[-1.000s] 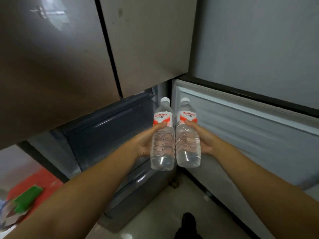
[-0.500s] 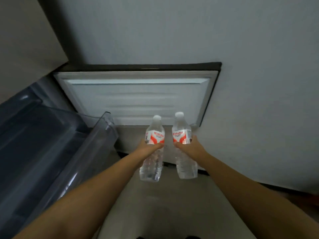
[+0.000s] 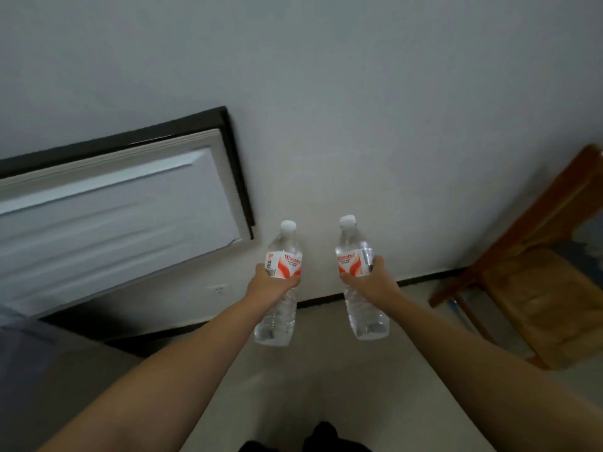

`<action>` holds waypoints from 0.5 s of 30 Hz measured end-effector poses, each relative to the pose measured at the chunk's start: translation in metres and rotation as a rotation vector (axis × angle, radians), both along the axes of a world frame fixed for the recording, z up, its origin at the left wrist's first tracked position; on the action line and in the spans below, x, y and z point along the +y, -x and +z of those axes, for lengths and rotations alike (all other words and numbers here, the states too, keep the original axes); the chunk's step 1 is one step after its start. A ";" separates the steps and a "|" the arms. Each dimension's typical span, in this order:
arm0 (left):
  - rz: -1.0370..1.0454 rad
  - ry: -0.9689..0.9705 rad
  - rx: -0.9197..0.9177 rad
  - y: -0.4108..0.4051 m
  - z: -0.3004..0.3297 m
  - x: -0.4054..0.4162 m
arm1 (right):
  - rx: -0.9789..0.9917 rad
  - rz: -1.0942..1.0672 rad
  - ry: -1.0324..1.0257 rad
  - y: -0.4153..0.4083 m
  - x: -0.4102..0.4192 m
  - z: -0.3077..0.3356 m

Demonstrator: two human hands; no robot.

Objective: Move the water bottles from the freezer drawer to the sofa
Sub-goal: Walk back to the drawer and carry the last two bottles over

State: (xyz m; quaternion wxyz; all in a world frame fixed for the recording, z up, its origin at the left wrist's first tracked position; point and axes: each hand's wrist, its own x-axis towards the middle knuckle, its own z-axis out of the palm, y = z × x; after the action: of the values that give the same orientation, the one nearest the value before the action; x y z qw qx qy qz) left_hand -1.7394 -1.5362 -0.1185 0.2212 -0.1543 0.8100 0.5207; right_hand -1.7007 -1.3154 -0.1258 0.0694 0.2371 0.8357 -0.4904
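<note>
Two clear water bottles with white caps and red-and-white labels are held upright in front of me, a hand's width apart. My left hand (image 3: 269, 285) grips the left water bottle (image 3: 283, 252) around its middle. My right hand (image 3: 375, 283) grips the right water bottle (image 3: 352, 249) the same way. Both bottles hang above the pale floor, close to a white wall. The freezer drawer shows only as a blurred dark edge (image 3: 19, 334) at the far left. No sofa is in view.
The open white freezer door (image 3: 114, 216) stands against the wall at the left. A wooden chair with a woven seat (image 3: 538, 295) stands at the right. Pale floor (image 3: 326, 380) lies ahead between them, ending at a dark skirting line.
The view has swung right: the freezer door slid to the left, the drawer nearly left the frame, and the wooden chair appeared. The bottles have moved apart, still held.
</note>
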 end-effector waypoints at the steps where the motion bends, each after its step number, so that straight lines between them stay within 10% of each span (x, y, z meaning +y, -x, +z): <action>1: -0.023 0.008 -0.002 0.005 -0.001 0.011 | 0.005 -0.033 0.003 -0.002 0.012 0.000; 15: -0.652 -0.012 0.038 0.085 -0.001 0.221 | 0.018 -0.672 0.067 -0.046 0.153 0.005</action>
State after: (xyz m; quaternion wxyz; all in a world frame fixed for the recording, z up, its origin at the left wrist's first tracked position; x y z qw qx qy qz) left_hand -1.8240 -1.3155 -0.1198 0.3620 0.1243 0.8176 0.4302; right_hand -1.6545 -1.1627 -0.1209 -0.0959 0.4925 0.6948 -0.5152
